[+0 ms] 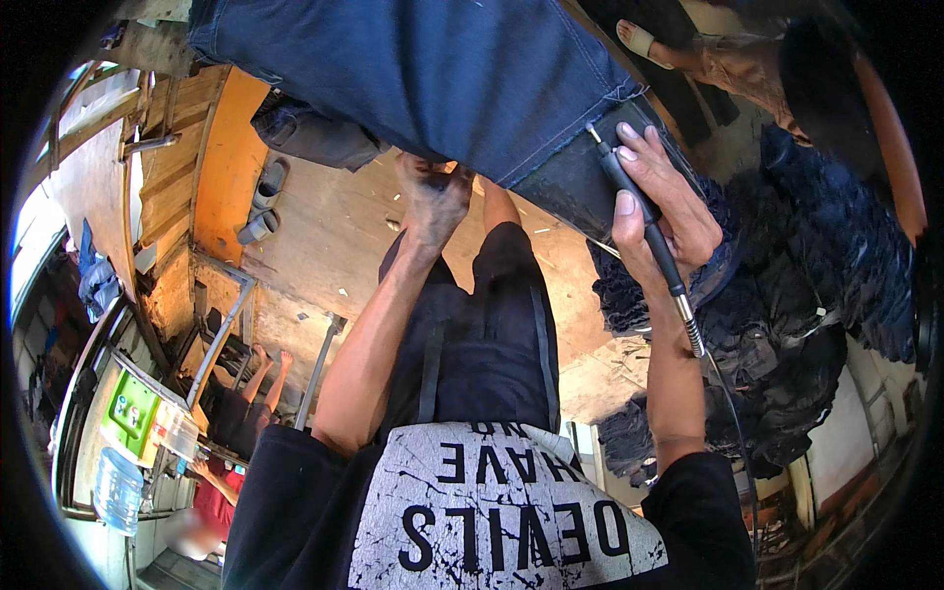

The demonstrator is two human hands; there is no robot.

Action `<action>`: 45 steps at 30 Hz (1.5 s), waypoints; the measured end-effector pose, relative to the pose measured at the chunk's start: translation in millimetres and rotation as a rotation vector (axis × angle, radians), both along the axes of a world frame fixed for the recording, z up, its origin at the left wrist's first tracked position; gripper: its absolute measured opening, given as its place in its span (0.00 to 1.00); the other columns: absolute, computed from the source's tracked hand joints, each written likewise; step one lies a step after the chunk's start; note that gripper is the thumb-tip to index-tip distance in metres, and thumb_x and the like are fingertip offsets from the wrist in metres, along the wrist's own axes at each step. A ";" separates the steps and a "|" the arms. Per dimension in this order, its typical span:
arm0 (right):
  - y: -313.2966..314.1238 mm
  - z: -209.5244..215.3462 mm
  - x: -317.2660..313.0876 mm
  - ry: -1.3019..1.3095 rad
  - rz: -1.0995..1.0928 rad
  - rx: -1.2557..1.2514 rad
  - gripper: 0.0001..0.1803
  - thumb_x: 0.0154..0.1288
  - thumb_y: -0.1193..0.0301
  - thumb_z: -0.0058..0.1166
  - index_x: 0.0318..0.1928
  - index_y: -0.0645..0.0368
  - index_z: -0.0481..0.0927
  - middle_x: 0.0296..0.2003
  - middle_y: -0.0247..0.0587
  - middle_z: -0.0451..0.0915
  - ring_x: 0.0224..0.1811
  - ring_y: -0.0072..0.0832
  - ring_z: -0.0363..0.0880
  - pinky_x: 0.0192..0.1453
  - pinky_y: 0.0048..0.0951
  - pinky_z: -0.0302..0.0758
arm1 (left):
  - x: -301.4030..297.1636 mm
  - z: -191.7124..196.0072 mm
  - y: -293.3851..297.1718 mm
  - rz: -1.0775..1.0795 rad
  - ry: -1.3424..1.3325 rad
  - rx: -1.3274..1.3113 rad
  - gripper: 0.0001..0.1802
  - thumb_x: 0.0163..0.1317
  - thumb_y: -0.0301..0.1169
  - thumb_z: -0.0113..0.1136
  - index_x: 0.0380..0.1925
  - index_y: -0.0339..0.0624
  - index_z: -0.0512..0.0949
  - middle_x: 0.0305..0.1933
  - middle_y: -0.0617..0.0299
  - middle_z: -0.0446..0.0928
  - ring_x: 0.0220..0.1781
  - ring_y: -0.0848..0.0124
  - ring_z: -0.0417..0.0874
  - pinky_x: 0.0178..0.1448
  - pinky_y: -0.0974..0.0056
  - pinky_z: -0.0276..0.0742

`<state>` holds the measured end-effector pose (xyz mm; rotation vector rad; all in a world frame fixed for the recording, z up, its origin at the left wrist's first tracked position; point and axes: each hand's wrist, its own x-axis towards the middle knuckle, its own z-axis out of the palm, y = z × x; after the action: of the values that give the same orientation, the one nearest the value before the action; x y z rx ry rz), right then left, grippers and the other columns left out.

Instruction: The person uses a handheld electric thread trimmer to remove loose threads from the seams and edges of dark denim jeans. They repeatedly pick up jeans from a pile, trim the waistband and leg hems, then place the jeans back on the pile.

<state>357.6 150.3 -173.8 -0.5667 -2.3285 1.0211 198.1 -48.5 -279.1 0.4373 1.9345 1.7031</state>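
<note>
A dark blue denim garment (423, 79), apparently a trouser leg, is stretched over a dark flat board (562, 187) across the top of the view. The bare end of the board sticks out past the stitched hem. My right hand (678, 206) is closed around a slim black rotary tool (644, 202) with a flexible cable behind it. Its small pale tip points at the fabric beside the hem; whether it touches I cannot tell. At the garment's near edge, my left hand (434, 202) is closed on the denim, its fingertips partly hidden.
Dark garments (777, 265) lie heaped at the right. Another person's sandalled foot (644, 44) is at the top right. Slippers (264, 202) rest on the wooden floor (315, 231). A person in red (214, 497) sits at lower left near a water jug (118, 490).
</note>
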 end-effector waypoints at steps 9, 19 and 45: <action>-4.9 -3.6 -2.5 0.053 0.147 -0.027 0.18 0.58 0.78 0.62 0.49 0.69 0.92 0.45 0.53 0.93 0.59 0.51 0.92 0.72 0.58 0.83 | 2.0 -16.8 -3.0 0.012 0.152 -0.070 0.09 0.57 0.18 0.78 0.36 0.36 0.85 0.42 0.57 0.88 0.47 0.67 0.89 0.53 0.60 0.81; -6.3 1.1 -3.1 0.016 0.285 -0.047 0.18 0.57 0.78 0.65 0.50 0.65 0.92 0.46 0.53 0.93 0.60 0.51 0.92 0.73 0.57 0.83 | -1.0 -9.1 -1.5 -0.023 0.086 -0.104 0.09 0.58 0.17 0.69 0.37 0.38 0.83 0.42 0.66 0.86 0.44 0.75 0.83 0.50 0.65 0.78; -10.4 35.8 -8.2 0.461 -0.421 -0.349 0.28 0.88 0.51 0.51 0.55 0.68 0.86 0.50 0.46 0.91 0.59 0.35 0.88 0.71 0.37 0.78 | -115.9 134.1 -63.3 -0.062 -0.016 -0.075 0.58 0.63 0.45 0.82 0.82 0.34 0.56 0.81 0.40 0.65 0.74 0.50 0.76 0.73 0.48 0.77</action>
<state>349.3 139.8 -138.0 -0.8128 -1.5580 1.2024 82.2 -111.8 -145.0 0.4494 1.9455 1.5850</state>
